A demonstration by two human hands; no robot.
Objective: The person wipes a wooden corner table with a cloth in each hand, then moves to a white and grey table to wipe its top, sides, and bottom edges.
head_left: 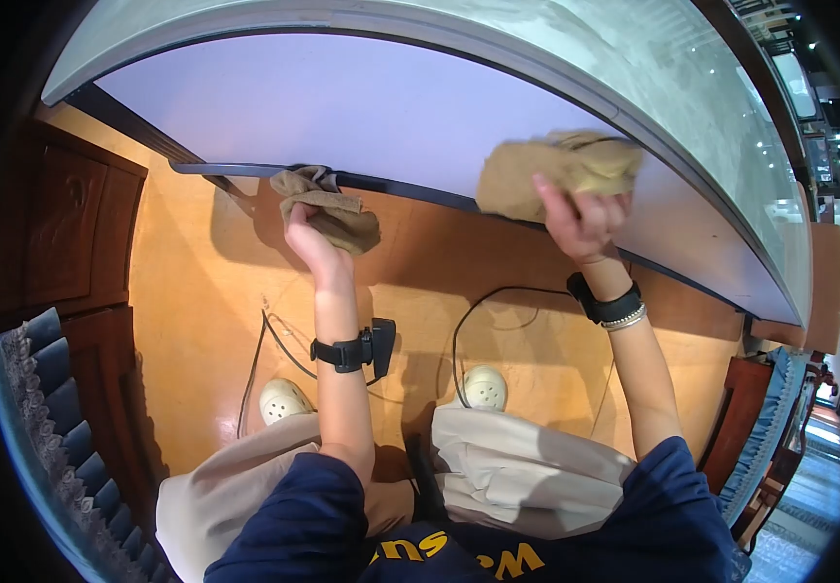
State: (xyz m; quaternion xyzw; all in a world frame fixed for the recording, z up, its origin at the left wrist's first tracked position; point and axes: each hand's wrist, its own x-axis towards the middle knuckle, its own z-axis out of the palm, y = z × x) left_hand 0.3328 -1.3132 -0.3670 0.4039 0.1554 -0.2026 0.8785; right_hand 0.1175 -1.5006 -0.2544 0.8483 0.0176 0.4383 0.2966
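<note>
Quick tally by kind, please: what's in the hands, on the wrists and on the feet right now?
Cloths: 2, one in the left hand, one in the right hand
Black wristbands: 2
Bead bracelet: 1
White shoes: 2
Total: 7

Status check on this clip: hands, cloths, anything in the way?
Left hand gripping brown cloth at the dark table edge. Right hand pressing second cloth on the pale tabletop. Nothing blocking either cloth.
</note>
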